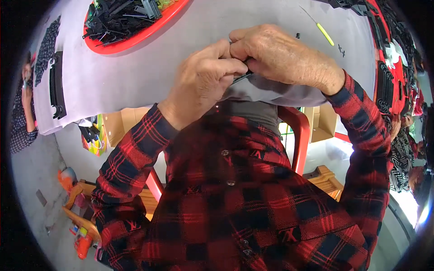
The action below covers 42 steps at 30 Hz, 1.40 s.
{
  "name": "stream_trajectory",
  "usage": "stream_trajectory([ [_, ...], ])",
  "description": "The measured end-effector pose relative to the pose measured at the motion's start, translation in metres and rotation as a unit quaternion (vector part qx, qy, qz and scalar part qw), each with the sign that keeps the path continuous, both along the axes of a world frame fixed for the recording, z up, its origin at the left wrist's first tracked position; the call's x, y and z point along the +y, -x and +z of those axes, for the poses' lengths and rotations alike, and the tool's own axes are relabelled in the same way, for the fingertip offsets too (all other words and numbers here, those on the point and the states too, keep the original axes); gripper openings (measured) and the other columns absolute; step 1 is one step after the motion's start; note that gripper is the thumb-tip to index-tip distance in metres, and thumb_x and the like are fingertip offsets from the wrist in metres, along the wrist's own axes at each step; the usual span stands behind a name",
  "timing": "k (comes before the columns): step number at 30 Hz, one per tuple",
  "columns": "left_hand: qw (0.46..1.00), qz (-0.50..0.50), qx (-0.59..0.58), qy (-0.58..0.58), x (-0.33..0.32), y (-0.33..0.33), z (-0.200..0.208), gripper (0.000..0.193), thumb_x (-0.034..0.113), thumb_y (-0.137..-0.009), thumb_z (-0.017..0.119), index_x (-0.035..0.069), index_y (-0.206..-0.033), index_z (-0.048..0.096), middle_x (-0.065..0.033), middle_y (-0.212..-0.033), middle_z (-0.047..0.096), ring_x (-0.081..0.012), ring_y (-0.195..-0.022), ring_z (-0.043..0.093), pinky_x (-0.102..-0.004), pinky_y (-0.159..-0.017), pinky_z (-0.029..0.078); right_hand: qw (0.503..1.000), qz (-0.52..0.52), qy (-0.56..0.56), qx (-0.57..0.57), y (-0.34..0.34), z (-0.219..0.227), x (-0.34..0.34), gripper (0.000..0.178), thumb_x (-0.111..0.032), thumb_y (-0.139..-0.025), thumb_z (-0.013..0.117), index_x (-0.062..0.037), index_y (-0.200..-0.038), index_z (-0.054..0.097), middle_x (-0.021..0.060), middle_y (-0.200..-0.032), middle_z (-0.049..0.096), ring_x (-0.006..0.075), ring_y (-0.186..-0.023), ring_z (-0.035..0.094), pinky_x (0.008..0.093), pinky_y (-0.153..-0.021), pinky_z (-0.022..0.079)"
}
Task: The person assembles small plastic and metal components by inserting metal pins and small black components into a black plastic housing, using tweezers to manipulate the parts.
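Note:
My left hand point(199, 77) and my right hand point(285, 56) meet over the near edge of the table, fingertips touching. Both are closed, with thumbs and forefingers pinched round a small, thin black plastic piece point(242, 78). Only a narrow strip of it shows below the fingers; the rest is hidden, so its exact kind cannot be made out. Farther right on the cloth lies a thin pointed pick with a yellow handle point(324, 34). Tiny black bits point(342, 49) are scattered near it, and another small black piece point(298, 35) sits closer to my right hand.
A red tray point(129, 45) heaped with black plastic parts point(120, 20) stands at the far left of the pale tablecloth point(122, 81). A long black part point(56, 86) lies at the left edge. Other people sit at both sides. Cardboard boxes point(321, 122) are under the table.

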<state>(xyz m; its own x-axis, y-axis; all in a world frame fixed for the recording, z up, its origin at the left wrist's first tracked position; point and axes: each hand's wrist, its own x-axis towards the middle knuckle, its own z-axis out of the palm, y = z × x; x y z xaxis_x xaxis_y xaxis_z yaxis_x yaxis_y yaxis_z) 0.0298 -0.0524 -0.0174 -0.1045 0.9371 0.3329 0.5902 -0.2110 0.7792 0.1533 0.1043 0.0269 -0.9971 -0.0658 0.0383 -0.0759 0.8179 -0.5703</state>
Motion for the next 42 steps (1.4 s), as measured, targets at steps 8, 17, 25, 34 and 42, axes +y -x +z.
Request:
stream_trajectory([
  [8, 1.0, -0.004, -0.005, -0.021, 0.0, 0.0, -0.002, 0.022, -0.007, -0.073, 0.063, 0.006, -0.088, 0.071, -0.0079, -0.084, 0.06, -0.0282, -0.078, 0.063, -0.0371, -0.068, 0.051, 0.995, 0.034, -0.076, 0.047, 0.002, -0.001, -0.003, 0.011, 0.005, -0.073, 0.065, 0.0019, -0.082, 0.061, 0.0131, -0.083, 0.058, 0.0367, -0.078, 0.06, 0.0442, -0.068, 0.048],
  [17, 1.0, -0.006, 0.011, -0.011, 0.001, 0.001, 0.0, 0.019, -0.004, -0.074, 0.066, 0.007, -0.088, 0.071, -0.0068, -0.084, 0.06, -0.0271, -0.078, 0.064, -0.0374, -0.068, 0.052, 0.997, 0.049, -0.023, -0.055, 0.007, 0.012, 0.008, 0.004, -0.004, -0.077, 0.064, -0.0016, -0.08, 0.066, 0.0147, -0.088, 0.066, 0.0375, -0.085, 0.065, 0.0442, -0.074, 0.051],
  [25, 1.0, -0.01, 0.021, -0.013, 0.002, 0.002, -0.001, 0.02, -0.004, -0.073, 0.066, 0.008, -0.088, 0.072, -0.0067, -0.085, 0.061, -0.0268, -0.079, 0.065, -0.0372, -0.067, 0.052, 0.999, 0.036, 0.008, -0.012, 0.002, 0.001, 0.004, 0.01, 0.005, -0.072, 0.063, 0.0031, -0.082, 0.061, 0.0137, -0.08, 0.057, 0.037, -0.079, 0.06, 0.0429, -0.069, 0.047],
  [34, 1.0, -0.016, 0.02, -0.018, 0.003, 0.003, -0.007, 0.021, -0.004, -0.072, 0.065, 0.007, -0.089, 0.072, -0.008, -0.087, 0.062, -0.0285, -0.081, 0.065, -0.0386, -0.069, 0.052, 1.0, 0.029, -0.004, 0.004, 0.001, 0.002, 0.001, 0.011, 0.006, -0.074, 0.064, 0.0034, -0.084, 0.062, 0.014, -0.084, 0.059, 0.0377, -0.08, 0.061, 0.0427, -0.069, 0.049],
  [42, 0.999, -0.016, 0.021, -0.025, 0.004, 0.001, -0.006, 0.018, -0.001, -0.075, 0.068, 0.008, -0.09, 0.072, -0.0083, -0.091, 0.064, -0.0294, -0.084, 0.065, -0.0382, -0.071, 0.053, 0.999, 0.034, 0.004, -0.003, -0.002, 0.003, 0.0, 0.016, 0.006, -0.074, 0.064, 0.003, -0.09, 0.062, 0.0143, -0.089, 0.061, 0.0383, -0.081, 0.061, 0.0422, -0.07, 0.05],
])
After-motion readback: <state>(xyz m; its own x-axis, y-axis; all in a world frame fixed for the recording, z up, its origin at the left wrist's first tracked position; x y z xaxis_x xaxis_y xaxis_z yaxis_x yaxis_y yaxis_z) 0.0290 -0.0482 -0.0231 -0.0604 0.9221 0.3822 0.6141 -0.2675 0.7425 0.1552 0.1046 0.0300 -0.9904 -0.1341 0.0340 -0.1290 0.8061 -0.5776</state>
